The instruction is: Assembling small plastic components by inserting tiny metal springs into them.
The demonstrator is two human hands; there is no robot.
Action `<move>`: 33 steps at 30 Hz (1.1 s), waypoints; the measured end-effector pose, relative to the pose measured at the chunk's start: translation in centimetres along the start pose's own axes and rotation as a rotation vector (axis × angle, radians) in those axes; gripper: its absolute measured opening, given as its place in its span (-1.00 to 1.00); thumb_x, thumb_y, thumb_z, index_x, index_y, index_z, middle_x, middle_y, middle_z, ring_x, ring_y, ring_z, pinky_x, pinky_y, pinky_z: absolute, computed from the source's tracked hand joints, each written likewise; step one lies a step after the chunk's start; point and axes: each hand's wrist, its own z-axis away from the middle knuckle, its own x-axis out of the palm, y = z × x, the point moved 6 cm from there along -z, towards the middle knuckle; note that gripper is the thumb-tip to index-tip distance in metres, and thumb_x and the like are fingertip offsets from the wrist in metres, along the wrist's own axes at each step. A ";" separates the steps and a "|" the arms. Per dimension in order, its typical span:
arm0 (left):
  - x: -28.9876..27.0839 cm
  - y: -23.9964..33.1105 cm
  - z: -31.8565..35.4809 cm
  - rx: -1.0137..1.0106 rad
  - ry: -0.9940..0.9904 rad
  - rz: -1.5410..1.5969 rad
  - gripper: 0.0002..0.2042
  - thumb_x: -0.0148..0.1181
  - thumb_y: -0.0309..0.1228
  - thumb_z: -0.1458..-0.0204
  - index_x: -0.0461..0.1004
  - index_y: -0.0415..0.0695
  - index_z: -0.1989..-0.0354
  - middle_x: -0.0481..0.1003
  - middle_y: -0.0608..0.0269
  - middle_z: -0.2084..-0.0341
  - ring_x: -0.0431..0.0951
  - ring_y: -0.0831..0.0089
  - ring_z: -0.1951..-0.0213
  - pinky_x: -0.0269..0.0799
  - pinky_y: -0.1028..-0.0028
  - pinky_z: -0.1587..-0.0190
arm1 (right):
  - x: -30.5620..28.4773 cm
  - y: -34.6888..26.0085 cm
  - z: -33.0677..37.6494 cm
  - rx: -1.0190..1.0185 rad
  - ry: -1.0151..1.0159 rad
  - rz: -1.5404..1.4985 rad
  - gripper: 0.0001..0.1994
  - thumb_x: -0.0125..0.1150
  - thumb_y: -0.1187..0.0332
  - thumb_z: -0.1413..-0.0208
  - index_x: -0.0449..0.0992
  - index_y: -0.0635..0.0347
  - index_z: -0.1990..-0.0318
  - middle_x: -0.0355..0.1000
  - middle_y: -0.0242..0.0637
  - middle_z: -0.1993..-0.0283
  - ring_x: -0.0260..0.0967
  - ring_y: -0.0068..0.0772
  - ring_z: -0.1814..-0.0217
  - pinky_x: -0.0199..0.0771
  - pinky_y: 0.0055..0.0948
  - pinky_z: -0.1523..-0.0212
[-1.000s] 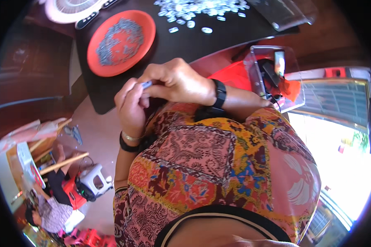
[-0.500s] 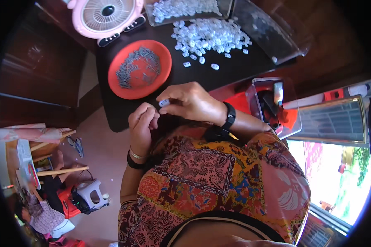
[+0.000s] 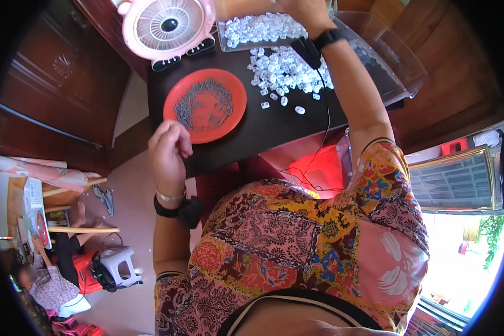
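My left hand [image 3: 169, 144] is beside the lower left rim of the orange-red plate [image 3: 239, 115]. Its fingers are curled in, and whatever may be between them is hidden. Small grey screw-like pieces [image 3: 218, 92] lie spread over that plate. At the top edge of the view, my right hand [image 3: 303, 12] reaches over a clear tray [image 3: 225, 40] filled with small white two-holed plastic pieces [image 3: 263, 28]. Its fingertips are mostly cut off by the picture's edge. A loose heap of the same white pieces [image 3: 288, 70] lies on the dark table [image 3: 235, 140], below my right forearm.
A pink fan [image 3: 171, 25] stands behind the plate. A clear bin [image 3: 400, 67] lies tilted at the table's right. From my right wrist a black cable [image 3: 327, 112] hangs down past a red stool [image 3: 319, 168]. Another person [image 3: 53, 288] sits at the far left.
My right hand has gone from in front of me, where it held a white two-holed piece, up to the tray. My left hand has moved a little left and up, apart from it.
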 end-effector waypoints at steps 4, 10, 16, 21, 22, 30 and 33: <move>-1.7 -1.2 2.1 -0.031 0.033 0.000 -0.76 -0.09 -0.36 -0.13 0.34 -0.17 0.56 0.28 0.35 0.71 0.23 0.63 0.66 0.04 0.62 0.60 | -2.3 -0.9 2.2 0.104 -0.054 -0.124 -0.68 0.22 0.13 0.00 0.57 0.16 0.19 0.52 -0.03 0.35 0.48 0.08 0.28 0.47 -0.12 0.27; -3.3 -0.5 1.7 -0.009 0.086 -0.029 -0.76 -0.09 -0.38 -0.14 0.34 -0.18 0.55 0.26 0.36 0.72 0.22 0.63 0.67 0.03 0.63 0.61 | -3.7 3.2 4.2 0.101 -0.035 -0.250 -0.80 0.17 0.23 -0.07 0.57 0.14 0.26 0.52 -0.14 0.37 0.50 -0.09 0.32 0.46 -0.32 0.31; -1.6 2.1 -1.7 0.080 0.041 0.026 -0.75 -0.14 -0.38 -0.16 0.31 -0.18 0.54 0.26 0.34 0.72 0.22 0.62 0.67 0.05 0.62 0.60 | 0.8 6.6 2.9 0.064 -0.175 -0.084 -0.77 0.15 0.20 -0.04 0.58 0.14 0.29 0.51 -0.11 0.38 0.48 -0.05 0.31 0.46 -0.24 0.26; -0.7 3.1 -4.9 0.130 0.087 0.037 -0.76 -0.13 -0.38 -0.16 0.31 -0.19 0.53 0.26 0.34 0.70 0.22 0.61 0.66 0.08 0.61 0.58 | 8.4 8.3 1.3 0.049 -0.345 0.005 -0.80 0.10 0.26 0.06 0.56 0.15 0.37 0.51 -0.07 0.36 0.45 0.02 0.28 0.43 -0.10 0.22; -0.6 3.5 -5.2 0.146 0.105 0.024 -0.76 -0.12 -0.38 -0.16 0.31 -0.19 0.53 0.26 0.34 0.70 0.22 0.61 0.65 0.08 0.61 0.57 | 8.4 7.3 1.1 0.029 -0.348 -0.042 -0.82 0.11 0.28 0.12 0.54 0.17 0.43 0.51 -0.08 0.35 0.44 0.04 0.26 0.42 -0.07 0.20; 0.4 3.3 -5.6 0.073 0.101 -0.122 -0.75 -0.10 -0.38 -0.14 0.32 -0.21 0.55 0.27 0.33 0.71 0.21 0.60 0.62 0.09 0.59 0.52 | 14.6 8.2 2.3 0.005 -0.620 0.168 -0.79 0.03 0.41 0.04 0.57 0.29 0.34 0.51 0.07 0.31 0.50 0.08 0.23 0.50 -0.08 0.17; 0.5 3.3 -5.4 0.055 0.089 -0.102 -0.76 -0.10 -0.40 -0.14 0.32 -0.21 0.55 0.27 0.32 0.70 0.21 0.60 0.62 0.09 0.59 0.52 | 15.2 8.5 2.5 -0.013 -0.565 0.142 -0.79 0.02 0.42 0.03 0.59 0.31 0.42 0.51 0.09 0.34 0.51 0.06 0.26 0.50 -0.08 0.19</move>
